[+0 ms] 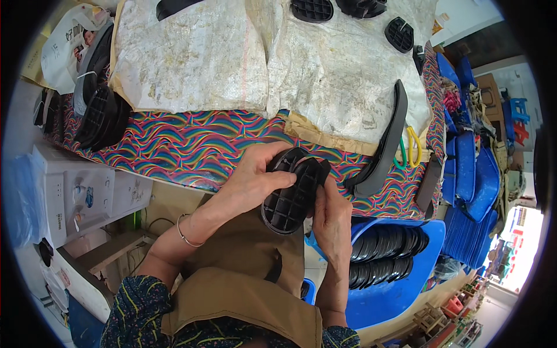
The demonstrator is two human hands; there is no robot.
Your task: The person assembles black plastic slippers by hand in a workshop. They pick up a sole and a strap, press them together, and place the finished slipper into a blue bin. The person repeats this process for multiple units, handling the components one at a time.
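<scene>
In front of my apron I hold a black shoe sole [286, 206] with a raised grid on the side facing up. My left hand [255, 180] is closed on its left side, with the thumb pressing on the grid near the upper end. Fingers of my right hand [332, 217] pinch its right edge, where a dark piece sticks out; I cannot make out whether that is a separate part. Right of my hands, long flat black strips shaped like insoles [383, 156] lie on the table edge, beside scissors [411, 148] with a green and a yellow handle loop.
White woven sacking [197, 64] covers much of the patterned tablecloth [174, 145]. Black gridded soles [400, 35] lie at the far side, and more are stacked [101, 119] at the left. A blue tub [377, 304] with rows of black soles stands at my right. A white cabinet [87, 191] stands left.
</scene>
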